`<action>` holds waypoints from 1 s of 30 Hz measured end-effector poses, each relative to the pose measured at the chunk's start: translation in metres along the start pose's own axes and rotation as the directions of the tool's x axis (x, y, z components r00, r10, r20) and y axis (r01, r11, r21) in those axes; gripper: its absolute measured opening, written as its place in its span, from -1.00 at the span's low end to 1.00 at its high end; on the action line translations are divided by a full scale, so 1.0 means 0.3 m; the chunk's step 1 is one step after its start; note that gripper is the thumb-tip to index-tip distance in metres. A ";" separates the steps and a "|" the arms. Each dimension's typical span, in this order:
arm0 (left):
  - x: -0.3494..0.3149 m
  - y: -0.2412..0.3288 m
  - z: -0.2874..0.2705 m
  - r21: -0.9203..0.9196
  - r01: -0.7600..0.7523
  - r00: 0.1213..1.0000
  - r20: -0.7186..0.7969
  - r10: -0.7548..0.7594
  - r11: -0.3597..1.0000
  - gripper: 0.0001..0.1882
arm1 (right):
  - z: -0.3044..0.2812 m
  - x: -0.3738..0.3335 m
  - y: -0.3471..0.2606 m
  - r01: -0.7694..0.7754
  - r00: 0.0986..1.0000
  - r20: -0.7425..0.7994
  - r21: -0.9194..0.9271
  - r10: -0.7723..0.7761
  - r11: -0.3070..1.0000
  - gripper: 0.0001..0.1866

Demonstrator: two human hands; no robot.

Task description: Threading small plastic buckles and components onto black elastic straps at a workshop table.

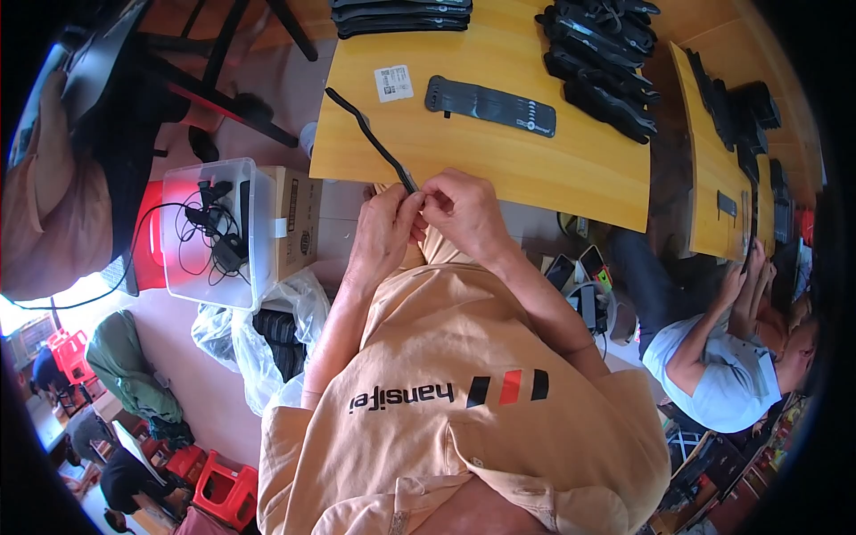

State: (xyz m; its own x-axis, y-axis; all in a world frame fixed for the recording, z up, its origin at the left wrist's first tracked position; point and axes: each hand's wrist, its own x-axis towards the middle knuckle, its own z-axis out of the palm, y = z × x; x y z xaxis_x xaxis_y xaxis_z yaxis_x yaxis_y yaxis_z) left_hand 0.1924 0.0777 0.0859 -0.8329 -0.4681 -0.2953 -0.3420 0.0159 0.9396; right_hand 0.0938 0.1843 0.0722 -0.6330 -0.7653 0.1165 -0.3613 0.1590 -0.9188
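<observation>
Black straps on a yellow wood table

Thin black curved strap at twelve o'clock; flat black padded strap at one on the glossy yellow wooden tabletop.

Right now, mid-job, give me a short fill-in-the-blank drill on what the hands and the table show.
1. The left hand and right hand pinch the near end of a thin black ____ that runs up onto the wooden table.
2. The flat black band lies on the table, held by ____ hand.
3. The white label card lies to the ____ of that band.
4. The clear plastic bin of black cables sits on the person's ____ side.

Missing words: strap; neither; left; left
</observation>
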 end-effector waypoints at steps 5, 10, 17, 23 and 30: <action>0.002 -0.003 0.004 0.025 0.002 1.000 0.000 -0.002 1.000 -0.75 | 0.008 0.001 0.002 0.149 0.987 -0.032 -0.153 -0.156 0.977 -0.91; 0.004 0.010 0.009 0.002 -0.014 1.000 -0.019 0.014 1.000 -0.74 | 0.017 -0.003 -0.004 0.137 0.982 -0.109 -0.133 -0.152 0.982 -0.92; 0.015 -0.023 -0.007 -0.128 -0.041 0.999 -0.010 0.040 0.991 -0.73 | 0.007 0.004 -0.024 0.045 0.992 -0.117 0.068 -0.037 0.997 -0.94; 0.004 -0.004 0.004 0.085 -0.043 0.998 -0.039 0.047 0.995 -0.78 | 0.011 0.006 -0.001 0.063 0.995 -0.073 -0.049 -0.067 0.997 -0.93; 0.006 0.030 -0.001 0.218 -0.043 0.998 -0.043 0.053 0.975 -0.79 | 0.027 0.002 0.001 0.196 0.964 -0.135 -0.221 -0.229 0.955 -0.91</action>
State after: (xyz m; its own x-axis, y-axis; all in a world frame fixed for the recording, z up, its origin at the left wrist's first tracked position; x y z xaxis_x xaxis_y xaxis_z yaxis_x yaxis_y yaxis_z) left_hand 0.1879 0.0766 0.0938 -0.8305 -0.5042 -0.2370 -0.3926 0.2280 0.8910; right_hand 0.0988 0.1787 0.0688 -0.6198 -0.6902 0.3735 -0.6206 0.1397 -0.7716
